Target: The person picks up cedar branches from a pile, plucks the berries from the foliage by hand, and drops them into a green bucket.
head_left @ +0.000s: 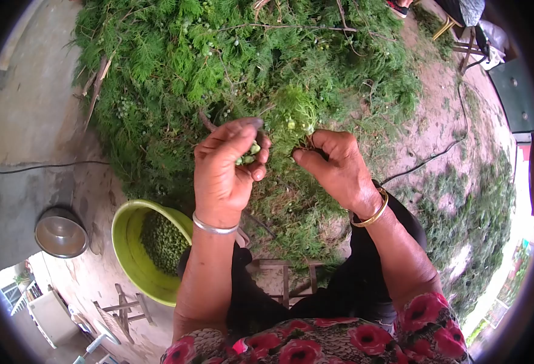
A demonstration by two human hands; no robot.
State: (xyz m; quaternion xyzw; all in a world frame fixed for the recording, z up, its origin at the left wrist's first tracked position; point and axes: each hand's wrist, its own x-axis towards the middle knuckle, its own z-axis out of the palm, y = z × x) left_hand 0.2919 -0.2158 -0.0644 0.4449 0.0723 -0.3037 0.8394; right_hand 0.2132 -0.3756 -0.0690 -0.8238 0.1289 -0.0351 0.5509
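My left hand (pixel 229 161), with a silver bangle at the wrist, is closed around several small green cones (pixel 250 154) that show between the fingers. Close by on the right, my right hand (pixel 335 162) pinches the stem end of a leafy green sprig (pixel 296 115) between thumb and fingers. The sprig points up and away from me, and a few pale green cones show among its leaves. A gold bangle circles my right wrist. Left of my knees stands a yellow-green bucket (pixel 124 255), partly filled with the same kind of small green cones (pixel 164 242).
A big heap of cut evergreen branches (pixel 176 67) covers the ground ahead. A metal bowl (pixel 62 235) lies at the left. Small wooden stools (pixel 124 309) stand at lower left and between my legs. A black cable (pixel 430 159) crosses the ground at right, where more greenery (pixel 473 212) lies spread.
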